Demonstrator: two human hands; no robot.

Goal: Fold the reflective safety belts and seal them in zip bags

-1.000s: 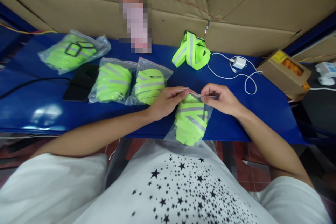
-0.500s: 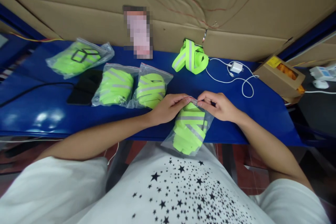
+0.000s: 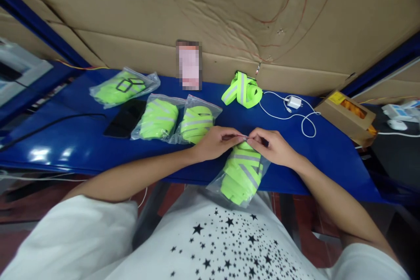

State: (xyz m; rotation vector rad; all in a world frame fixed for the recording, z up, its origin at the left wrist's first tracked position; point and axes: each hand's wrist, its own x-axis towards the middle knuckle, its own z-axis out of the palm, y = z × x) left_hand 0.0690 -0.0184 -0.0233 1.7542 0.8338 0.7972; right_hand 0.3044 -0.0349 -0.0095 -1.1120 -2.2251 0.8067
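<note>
A clear zip bag [image 3: 243, 175] with a folded neon-yellow reflective strap inside hangs at the table's front edge, against my shirt. My left hand [image 3: 218, 142] pinches its top edge between thumb and fingers. Close beside it, my right hand [image 3: 274, 145] pinches the same edge, the fingertips of both hands nearly touching. Two similar filled bags, one [image 3: 158, 118] left of the other [image 3: 197, 118], lie beyond my left forearm. Another bag [image 3: 123, 87], showing black buckles, is farther back. An unbagged neon strap coil [image 3: 243, 90] rests near the cardboard wall.
On the blue table [image 3: 282, 122] are a black phone-like slab [image 3: 123, 120], a white charger [image 3: 294, 102] with looped cable, and an open-windowed cardboard box [image 3: 346, 116] at right. A blurred pink item [image 3: 189, 65] leans against the cardboard.
The view has shifted, so the table items appear lower. My hands have come closer together along the bag's top edge, both still pinching it.
</note>
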